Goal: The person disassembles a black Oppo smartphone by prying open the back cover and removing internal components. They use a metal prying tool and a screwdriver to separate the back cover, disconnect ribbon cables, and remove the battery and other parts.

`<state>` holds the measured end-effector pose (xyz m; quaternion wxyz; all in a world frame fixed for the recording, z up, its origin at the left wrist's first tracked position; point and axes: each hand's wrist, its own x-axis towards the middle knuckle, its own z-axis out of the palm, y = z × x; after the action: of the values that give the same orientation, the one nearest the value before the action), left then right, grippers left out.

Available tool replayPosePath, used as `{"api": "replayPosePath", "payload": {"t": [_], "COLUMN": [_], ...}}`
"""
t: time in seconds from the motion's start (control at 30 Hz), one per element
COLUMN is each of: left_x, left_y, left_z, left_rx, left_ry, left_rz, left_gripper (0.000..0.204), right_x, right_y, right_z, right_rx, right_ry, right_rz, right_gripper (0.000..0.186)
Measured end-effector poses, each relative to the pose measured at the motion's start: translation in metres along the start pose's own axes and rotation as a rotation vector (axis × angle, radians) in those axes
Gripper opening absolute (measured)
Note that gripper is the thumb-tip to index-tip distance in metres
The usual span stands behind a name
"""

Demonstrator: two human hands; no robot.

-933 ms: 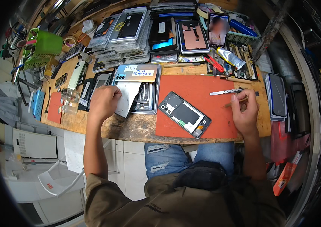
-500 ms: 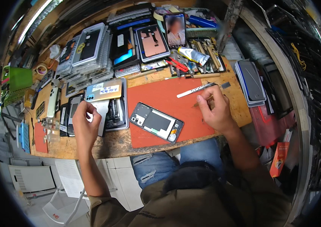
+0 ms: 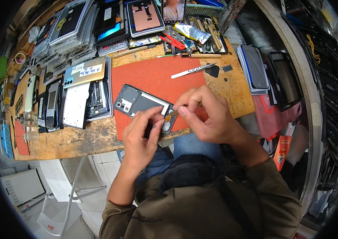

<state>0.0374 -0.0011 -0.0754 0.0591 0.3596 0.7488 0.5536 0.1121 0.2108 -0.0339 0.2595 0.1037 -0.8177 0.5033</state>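
Opened phone (image 3: 143,104), centre frame!
I see the right hand (image 3: 209,116) pinching a thin brown tool (image 3: 173,113); left hand (image 3: 138,138) close beside, fingers curled, grip I can't tell.

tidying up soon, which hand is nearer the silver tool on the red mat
Right. The right hand is below the silver tool in the picture, apart from it; the left hand is lower and farther left.

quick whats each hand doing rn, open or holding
Left hand: curled at the phone; can't tell if holding anything.
Right hand: closed, pinching a thin tool.
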Motion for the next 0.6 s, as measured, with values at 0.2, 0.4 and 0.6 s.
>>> {"api": "replayPosePath", "payload": {"t": [0.2,0.4,0.6], "left_x": [0.008,0.012,0.018], "left_y": [0.001,0.006,0.004], "left_z": [0.002,0.003,0.003], "left_rx": [-0.057,-0.001,0.05], "left_ry": [0.077,0.027,0.064], "left_rz": [-0.027,0.048,0.131], "left_gripper": [0.034,0.031,0.032], "right_x": [0.013,0.02,0.029], "right_y": [-0.008,-0.016,-0.026], "right_z": [-0.001,-0.008,-0.01], "right_rx": [-0.041,-0.236,-0.256], "right_ry": [-0.037,-0.166,-0.13], "right_rz": [-0.071,-0.141,-0.135], "right_gripper": [0.022,0.023,0.023]}}
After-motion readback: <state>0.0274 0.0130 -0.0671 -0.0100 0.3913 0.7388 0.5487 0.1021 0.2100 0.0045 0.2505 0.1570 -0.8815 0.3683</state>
